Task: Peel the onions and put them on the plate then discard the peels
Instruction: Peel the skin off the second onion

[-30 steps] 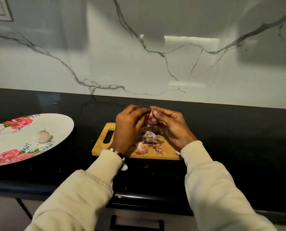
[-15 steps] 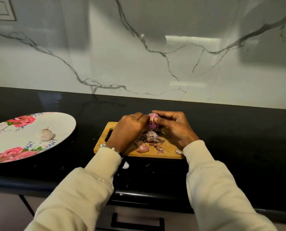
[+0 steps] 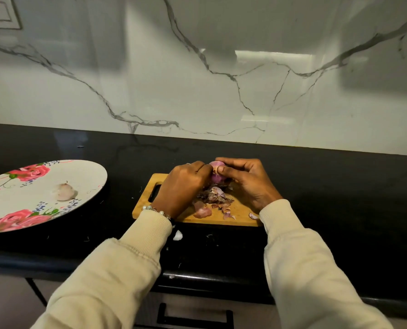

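A small purple onion (image 3: pixel 217 172) is held just above the wooden cutting board (image 3: pixel 239 211). My left hand (image 3: pixel 182 186) grips it from the left with curled fingers, and my right hand (image 3: pixel 247 180) pinches it from the right, thumb on its front. Below the onion a heap of purple peels (image 3: pixel 213 198) lies on the board. One peeled pale onion (image 3: pixel 63 191) rests on the white plate with pink roses (image 3: pixel 86 172) at the left.
The black counter (image 3: pixel 340 191) runs to a white marble wall at the back. A small white scrap (image 3: pixel 177 235) lies on the counter by my left wrist. A drawer handle (image 3: pixel 195 317) shows below the counter's front edge.
Both hands have sunk a little toward the board with the onion between them, and my fingers have shifted on its skin. The plate and its onion have not moved.
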